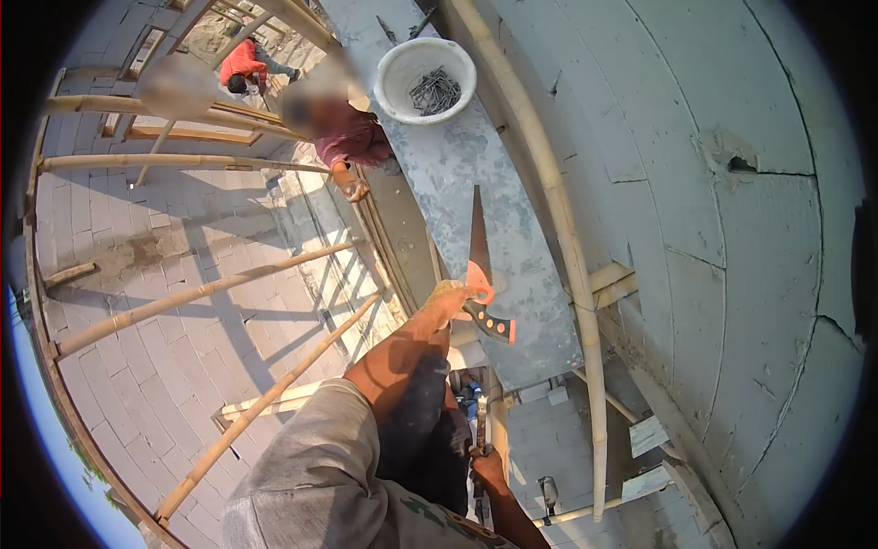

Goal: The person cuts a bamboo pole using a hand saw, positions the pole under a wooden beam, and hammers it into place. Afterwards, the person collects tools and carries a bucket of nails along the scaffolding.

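Observation:
My left hand [450, 300] is closed at the front of a hand saw's [492, 322] orange and black handle. The saw's dark, tapered blade points away from me over a grey, stained plank [523, 247]. Lower down, close to my body, my right hand [487, 464] wraps around a long narrow tool [481, 423]; its kind is hard to make out. Farther along the plank stands a white bowl [426, 80] with many nails [435, 91] inside. Dark slim tools [419, 24] lie beyond the bowl.
Bamboo poles [540, 156] run alongside the plank and across the left side. A grey block wall [695, 229] rises on the right. A person in a dark red shirt [352, 137] is beside the plank; another in red [242, 62] bends far below.

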`<move>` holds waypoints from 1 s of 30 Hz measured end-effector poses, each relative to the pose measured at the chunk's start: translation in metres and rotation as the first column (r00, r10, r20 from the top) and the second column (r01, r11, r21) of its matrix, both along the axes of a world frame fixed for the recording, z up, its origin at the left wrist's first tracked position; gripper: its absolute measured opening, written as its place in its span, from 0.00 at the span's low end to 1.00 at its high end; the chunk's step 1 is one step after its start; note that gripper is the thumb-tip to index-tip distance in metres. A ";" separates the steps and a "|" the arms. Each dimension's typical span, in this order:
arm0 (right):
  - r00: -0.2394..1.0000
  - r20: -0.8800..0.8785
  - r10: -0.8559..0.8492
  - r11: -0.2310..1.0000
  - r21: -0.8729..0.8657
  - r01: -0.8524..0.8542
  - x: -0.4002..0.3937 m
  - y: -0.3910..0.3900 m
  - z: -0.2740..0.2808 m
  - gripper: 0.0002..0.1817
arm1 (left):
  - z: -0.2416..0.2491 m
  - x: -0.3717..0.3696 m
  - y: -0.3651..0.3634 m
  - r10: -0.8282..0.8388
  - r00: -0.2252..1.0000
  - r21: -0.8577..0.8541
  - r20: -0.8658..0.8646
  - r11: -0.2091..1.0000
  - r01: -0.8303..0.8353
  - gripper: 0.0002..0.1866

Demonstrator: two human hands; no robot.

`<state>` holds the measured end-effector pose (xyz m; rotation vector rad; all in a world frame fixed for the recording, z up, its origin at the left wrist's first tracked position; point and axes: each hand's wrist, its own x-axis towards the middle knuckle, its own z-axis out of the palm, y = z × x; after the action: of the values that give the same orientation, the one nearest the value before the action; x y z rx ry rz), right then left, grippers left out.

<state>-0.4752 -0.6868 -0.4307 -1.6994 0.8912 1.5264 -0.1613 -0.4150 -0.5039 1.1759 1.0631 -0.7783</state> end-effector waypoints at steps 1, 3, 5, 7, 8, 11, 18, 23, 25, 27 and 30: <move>1.000 -0.003 0.017 1.000 -0.019 -0.017 0.014 -0.002 0.016 0.14 | 0.011 -0.012 0.012 0.011 1.000 0.000 0.028 1.000 -0.011 0.15; 0.999 -0.003 0.044 0.997 -0.062 -0.044 0.065 0.008 0.055 0.15 | 0.024 -0.038 0.037 0.035 0.994 0.028 0.103 0.999 -0.038 0.14; 0.999 0.024 0.039 0.995 -0.097 -0.036 0.049 -0.012 0.041 0.15 | 0.029 -0.064 0.064 0.057 0.980 0.081 0.190 0.994 -0.073 0.14; 0.998 -0.029 -0.047 0.990 -0.133 0.042 0.033 -0.032 0.024 0.16 | 0.060 -0.072 0.087 -0.001 0.965 0.288 0.264 0.954 -0.078 0.16; 0.999 -0.013 -0.037 0.987 -0.158 0.034 0.036 -0.036 0.026 0.16 | 0.047 -0.085 0.099 0.100 0.966 0.308 0.238 0.936 -0.172 0.15; 0.999 0.024 0.043 0.986 -0.162 -0.038 0.058 -0.038 0.036 0.14 | 0.025 -0.105 0.130 0.216 0.954 0.401 0.207 0.871 -0.284 0.16; 0.997 -0.082 -0.013 0.984 -0.179 -0.002 0.073 -0.042 0.025 0.17 | -0.074 -0.111 0.208 0.158 0.965 0.651 0.207 0.715 -0.256 0.16; 0.998 -0.046 0.049 0.990 -0.132 -0.055 0.085 -0.030 0.013 0.16 | -0.116 -0.090 0.262 0.128 0.990 0.694 0.051 0.709 -0.127 0.16; 0.996 -0.073 0.042 0.990 -0.133 -0.052 0.088 -0.023 0.009 0.16 | -0.131 -0.088 0.268 0.195 0.978 0.696 0.078 0.692 -0.194 0.15; 0.996 -0.080 0.045 0.990 -0.126 -0.055 0.102 -0.011 0.010 0.15 | -0.145 -0.082 0.275 0.161 0.985 0.716 0.060 0.681 -0.155 0.15; 0.995 -0.098 -0.006 0.992 -0.124 -0.006 0.100 -0.012 0.004 0.15 | -0.143 -0.069 0.273 0.326 0.945 0.664 0.006 0.705 -0.248 0.13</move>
<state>-0.3754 -0.6985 -0.4262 -1.7230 1.0572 1.5957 -0.2305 -0.1416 -0.6470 1.5096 1.6551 -0.2008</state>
